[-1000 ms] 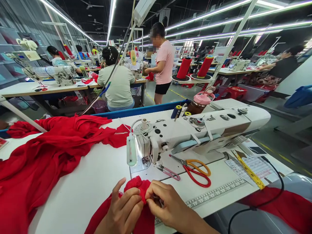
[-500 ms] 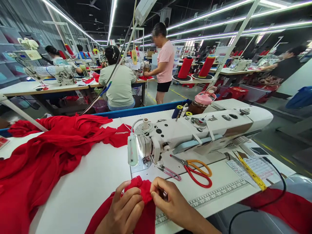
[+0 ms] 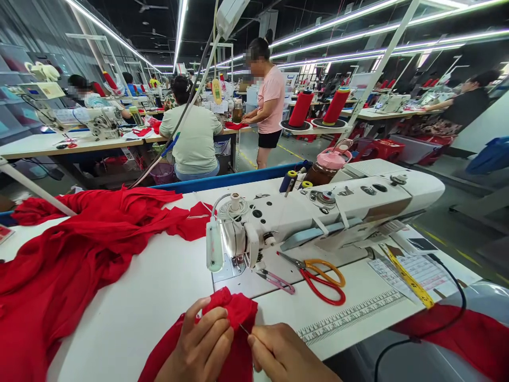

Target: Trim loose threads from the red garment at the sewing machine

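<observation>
Worktop (image 3: pixel 119 313) layout, taken from the sewing machine (image 3: pixel 294 215).
Cloth heap (image 3: pixel 91 233): on the worktop, left of the machine. Snips (image 3: pixel 279 281): before its needle end; scissors (image 3: pixel 305 267): before it, farther right. Printed ruler (image 3: pixel 353 316): nearer the worktop's front edge, before the machine. Paper sheets (image 3: pixel 385 275): at its right front, tape measure (image 3: pixel 411 280) lying across them. Cloth piece (image 3: pixel 242 310): before its needle end, in the left hand (image 3: pixel 204 339), right hand (image 3: pixel 278 347) just beside. Spools (image 3: pixel 288 181) and jar (image 3: pixel 323 168): close behind. Thread cones (image 3: pixel 300 109): farther behind; seated person (image 3: pixel 194 135) and standing person (image 3: pixel 271 101): well behind, the former toward its left.
</observation>
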The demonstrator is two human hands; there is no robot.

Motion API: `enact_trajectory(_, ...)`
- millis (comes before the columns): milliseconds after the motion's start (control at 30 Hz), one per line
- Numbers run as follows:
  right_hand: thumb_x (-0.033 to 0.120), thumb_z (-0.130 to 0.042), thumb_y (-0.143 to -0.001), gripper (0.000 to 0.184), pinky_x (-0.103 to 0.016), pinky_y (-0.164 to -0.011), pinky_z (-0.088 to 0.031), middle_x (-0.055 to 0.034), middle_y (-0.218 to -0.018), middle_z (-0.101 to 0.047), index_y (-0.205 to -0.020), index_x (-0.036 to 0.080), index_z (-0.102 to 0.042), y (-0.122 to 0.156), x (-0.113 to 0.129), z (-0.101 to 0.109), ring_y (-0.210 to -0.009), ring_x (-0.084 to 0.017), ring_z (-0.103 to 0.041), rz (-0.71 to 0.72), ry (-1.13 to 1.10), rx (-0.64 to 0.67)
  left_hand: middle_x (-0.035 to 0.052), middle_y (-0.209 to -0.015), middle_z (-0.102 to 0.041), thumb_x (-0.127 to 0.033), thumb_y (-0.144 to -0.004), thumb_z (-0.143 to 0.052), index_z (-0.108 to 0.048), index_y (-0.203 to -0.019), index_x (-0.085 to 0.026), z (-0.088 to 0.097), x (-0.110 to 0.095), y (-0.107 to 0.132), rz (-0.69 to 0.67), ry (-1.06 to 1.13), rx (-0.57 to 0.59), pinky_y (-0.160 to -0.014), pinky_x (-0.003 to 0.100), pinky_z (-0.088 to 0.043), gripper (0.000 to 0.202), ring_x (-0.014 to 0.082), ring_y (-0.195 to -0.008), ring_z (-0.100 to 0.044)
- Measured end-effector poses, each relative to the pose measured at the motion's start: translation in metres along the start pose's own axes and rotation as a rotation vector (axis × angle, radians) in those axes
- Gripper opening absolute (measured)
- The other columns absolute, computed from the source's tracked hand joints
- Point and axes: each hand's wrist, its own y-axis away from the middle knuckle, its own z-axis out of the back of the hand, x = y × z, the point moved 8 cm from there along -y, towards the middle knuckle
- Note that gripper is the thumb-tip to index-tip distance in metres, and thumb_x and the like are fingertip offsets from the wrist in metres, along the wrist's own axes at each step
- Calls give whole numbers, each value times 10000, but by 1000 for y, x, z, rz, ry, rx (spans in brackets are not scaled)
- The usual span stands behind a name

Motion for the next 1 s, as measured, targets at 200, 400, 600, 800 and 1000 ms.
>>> enact_trajectory(200, 340, -321, -1016, 386, -276, -583, -319, 18, -622, -537, -655, 219, -381, -2, -3, -2, -581, -136, -469, 8, -1, -17, 36, -795, -735, -63, -1019, -395, -697, -837, -134, 0, -1, -1, -4, -10, 11, -1122, 418, -386, 360, 159, -944, -703)
enact_trajectory(400, 370, -290, -1037, 392, -265, -590, -325, 35, -613, -484, -700, 221, -425, -5, -2, 12, -586, -128, -452, 1, -139, -129, 31, -773, -733, -58, -1024, -362, -676, -806, -134, 0, -4, -10, -53, 10, 29, -1087, 390, -420, 390, 152, -898, -696)
enact_trajectory(600, 342, -304, -1034, 399, -264, -607, -310, 27, -656, -533, -679, 210, -430, 1, 2, 8, -629, -125, -470, -20, -49, 6, 56, -794, -730, -39, -1007, -403, -689, -828, -104, -1, -3, -9, -30, 14, 46, -1068, 418, -418, 344, 176, -924, -691)
enact_trajectory(800, 307, -321, -1010, 374, -269, -584, -295, 23, -640, -538, -660, 209, -413, 3, 0, 3, -602, -121, -460, -53, -19, 34, 50, -799, -735, -44, -1017, -374, -688, -837, -119, -2, -3, -6, -32, 6, 72, -1078, 412, -410, 369, 174, -934, -692)
enact_trajectory(1000, 289, -348, -995, 369, -271, -564, -275, 36, -599, -501, -636, 208, -376, 2, -2, 2, -574, -115, -442, -66, -13, 33, 45, -792, -735, -48, -1020, -375, -685, -835, -121, -1, -4, -10, -46, 10, 75, -1093, 391, -401, 369, 162, -916, -689)
